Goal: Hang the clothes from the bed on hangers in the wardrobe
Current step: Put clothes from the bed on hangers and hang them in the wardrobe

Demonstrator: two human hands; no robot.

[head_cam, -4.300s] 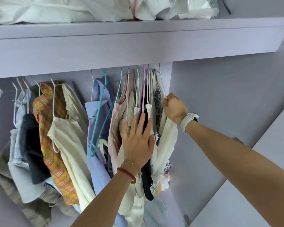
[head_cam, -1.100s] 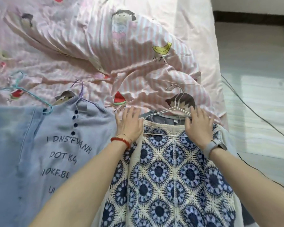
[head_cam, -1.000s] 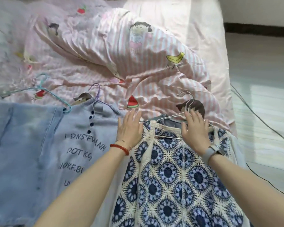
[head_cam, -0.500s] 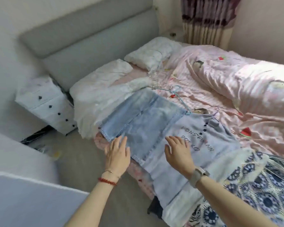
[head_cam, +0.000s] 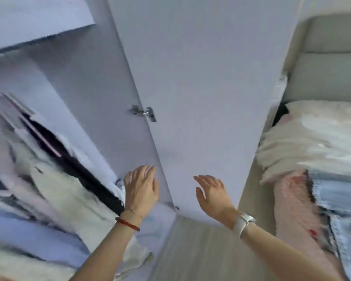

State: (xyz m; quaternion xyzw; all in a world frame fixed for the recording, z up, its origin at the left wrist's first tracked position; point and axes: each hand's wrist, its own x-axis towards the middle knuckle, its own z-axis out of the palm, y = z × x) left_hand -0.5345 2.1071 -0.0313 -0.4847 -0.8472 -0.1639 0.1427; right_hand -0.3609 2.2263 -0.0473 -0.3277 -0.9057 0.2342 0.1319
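Note:
The view is blurred by motion. The open lilac wardrobe [head_cam: 89, 82] fills the left, with hanging clothes [head_cam: 55, 179] smeared at its lower left. Its door [head_cam: 201, 88] stands open in the middle. My left hand [head_cam: 141, 187] hovers with straight fingers in front of the door's hinge edge, holding nothing. My right hand [head_cam: 213, 194] is raised beside it in front of the door, fingers straight and empty. At the right edge lies the bed [head_cam: 304, 138], with a light blue denim garment [head_cam: 340, 197] on it.
A metal hinge [head_cam: 144, 113] sits on the door's inner edge. A grey padded headboard [head_cam: 322, 57] rises at the upper right. White bedding [head_cam: 312, 126] covers the bed's near end. Wooden floor [head_cam: 201, 250] shows between wardrobe and bed.
My view has swung left from the bed to the wardrobe. Both hands have left the clothes on the bed and now hang empty before the door.

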